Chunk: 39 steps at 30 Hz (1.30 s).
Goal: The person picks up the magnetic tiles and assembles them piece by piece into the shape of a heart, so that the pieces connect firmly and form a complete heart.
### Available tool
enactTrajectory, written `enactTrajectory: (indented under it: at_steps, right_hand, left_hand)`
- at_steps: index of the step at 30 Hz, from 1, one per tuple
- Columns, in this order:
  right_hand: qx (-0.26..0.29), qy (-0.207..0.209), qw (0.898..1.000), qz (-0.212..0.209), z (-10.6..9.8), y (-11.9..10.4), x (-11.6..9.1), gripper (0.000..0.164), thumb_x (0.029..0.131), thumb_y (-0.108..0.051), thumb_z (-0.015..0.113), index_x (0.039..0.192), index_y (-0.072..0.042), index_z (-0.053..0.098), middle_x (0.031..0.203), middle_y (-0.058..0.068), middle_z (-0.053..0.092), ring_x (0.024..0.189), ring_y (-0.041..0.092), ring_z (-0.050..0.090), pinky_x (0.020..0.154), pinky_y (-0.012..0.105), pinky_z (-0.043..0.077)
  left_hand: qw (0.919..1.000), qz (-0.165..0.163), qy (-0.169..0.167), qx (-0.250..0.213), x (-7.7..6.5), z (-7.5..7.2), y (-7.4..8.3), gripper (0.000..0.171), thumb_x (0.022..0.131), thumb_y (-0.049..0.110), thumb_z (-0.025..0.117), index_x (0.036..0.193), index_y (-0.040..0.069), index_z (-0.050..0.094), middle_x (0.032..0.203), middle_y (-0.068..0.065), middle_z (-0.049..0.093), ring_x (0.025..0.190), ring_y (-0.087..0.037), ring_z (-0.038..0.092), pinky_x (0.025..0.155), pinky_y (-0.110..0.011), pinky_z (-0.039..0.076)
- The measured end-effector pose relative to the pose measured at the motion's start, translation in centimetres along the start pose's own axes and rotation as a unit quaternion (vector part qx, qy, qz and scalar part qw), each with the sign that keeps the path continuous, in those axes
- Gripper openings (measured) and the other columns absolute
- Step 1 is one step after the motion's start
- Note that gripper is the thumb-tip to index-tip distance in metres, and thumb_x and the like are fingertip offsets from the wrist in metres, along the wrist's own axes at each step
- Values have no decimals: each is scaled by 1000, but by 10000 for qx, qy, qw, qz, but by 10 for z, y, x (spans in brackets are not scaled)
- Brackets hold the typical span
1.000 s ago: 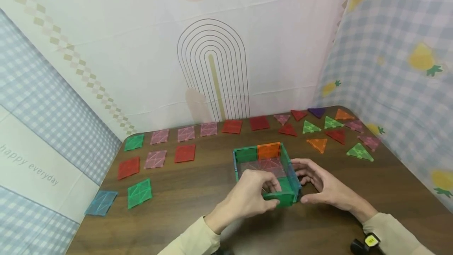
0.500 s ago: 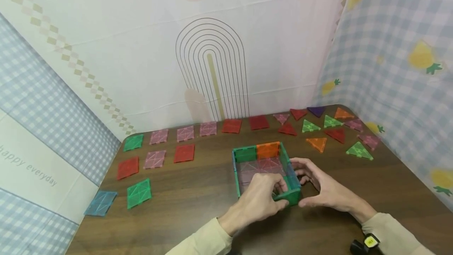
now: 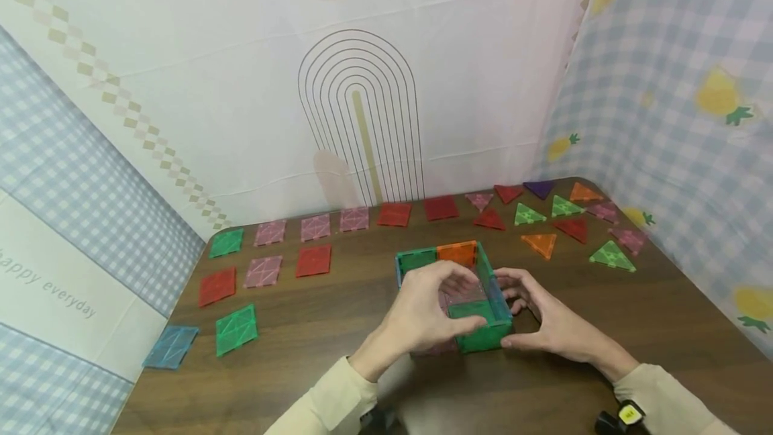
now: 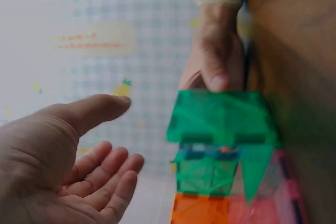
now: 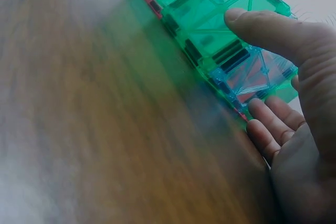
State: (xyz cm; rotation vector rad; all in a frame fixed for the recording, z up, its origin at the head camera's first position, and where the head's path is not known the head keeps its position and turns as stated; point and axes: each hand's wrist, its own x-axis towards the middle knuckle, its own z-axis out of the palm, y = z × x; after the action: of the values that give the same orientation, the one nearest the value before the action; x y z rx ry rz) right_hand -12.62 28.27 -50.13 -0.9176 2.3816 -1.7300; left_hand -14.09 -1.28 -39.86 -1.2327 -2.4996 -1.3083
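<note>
A box of translucent magnetic tiles stands on the table, with green, blue and orange walls over a mostly pink floor. My left hand (image 3: 417, 304) hovers above its front left, fingers spread and holding nothing; the left wrist view shows it apart from the tiles. The green front wall tile (image 3: 483, 338) stands upright at the front right corner. My right hand (image 3: 552, 321) cups that corner. In the right wrist view its thumb (image 5: 262, 27) rests across the green tile, and its fingertips (image 5: 260, 129) lie along the base of the blue side tile (image 5: 257, 77).
Loose square tiles lie at the left and back, among them a red one (image 3: 314, 260), a green one (image 3: 237, 329) and a blue one (image 3: 172, 346). Several triangle tiles, such as an orange one (image 3: 540, 244), lie at the back right. Fabric hangs behind the table (image 3: 326, 381).
My left hand has let go of the green front tile and lifted back and left. My right thumb has come in against the front corner, while the right fingers stay by the side wall.
</note>
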Motion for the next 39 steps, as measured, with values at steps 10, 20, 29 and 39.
enactTrajectory:
  at_steps: [10,20,29,39]
  right_hand:
    - [-58,-37,10000,-18,-1,-3,1,98,94,-3,89,171,-16,30,164,18,42,130,18,58,97,30,53]
    - [-2,-116,9999,-43,0,-3,0,97,95,-1,87,172,-14,29,165,20,40,131,18,57,98,30,53]
    - [41,-19,10000,85,-1,-2,0,98,94,-2,88,171,-18,30,164,18,42,133,17,57,99,29,53]
    - [67,-85,9999,86,-1,-6,0,95,96,-3,87,171,-16,30,161,22,44,129,19,59,99,28,53]
  left_hand:
    - [9886,-152,1415,494,-6,-90,-61,62,84,23,100,139,14,73,135,-1,76,125,-22,72,109,-50,59]
    - [9612,-2155,1190,1245,-77,-174,-177,70,97,24,91,157,6,60,155,-22,62,146,-47,56,119,-69,45]
    - [9534,-2773,520,1071,-97,-185,-197,76,104,21,83,167,0,45,169,-28,47,157,-52,40,127,-71,34]
    - [9497,-2928,293,1067,-100,-179,-205,76,100,18,87,164,1,50,164,-28,50,150,-52,50,124,-67,41]
